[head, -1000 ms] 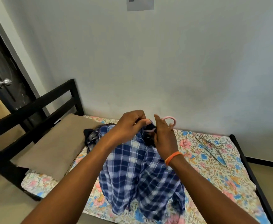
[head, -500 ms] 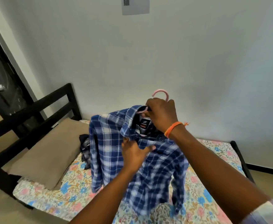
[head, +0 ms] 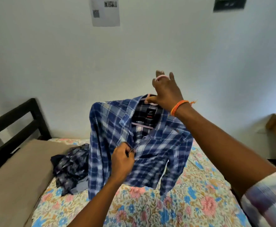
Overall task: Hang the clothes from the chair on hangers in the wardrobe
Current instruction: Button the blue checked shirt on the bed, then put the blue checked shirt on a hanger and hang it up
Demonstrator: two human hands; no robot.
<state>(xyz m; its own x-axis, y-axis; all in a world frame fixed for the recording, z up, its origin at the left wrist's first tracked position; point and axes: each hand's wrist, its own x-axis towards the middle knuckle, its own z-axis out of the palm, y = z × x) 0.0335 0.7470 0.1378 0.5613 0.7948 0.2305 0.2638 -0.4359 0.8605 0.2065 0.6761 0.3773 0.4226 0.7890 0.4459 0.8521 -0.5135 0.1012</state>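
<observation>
— Holding the pink hanger (head: 152, 102) up in my right hand (head: 166, 94), blue plaid shirt (head: 117, 136) draped on it, above the bed (head: 191, 202).
— Left?
— My left hand (head: 122, 161) pinches the shirt's front edge.

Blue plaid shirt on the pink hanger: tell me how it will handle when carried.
Blue plaid shirt probably floppy: sleeves dangle limp. Likely light; right hand holds it up by the pink hanger alone. It may slip off: the front hangs open where the left hand pinches.
</observation>
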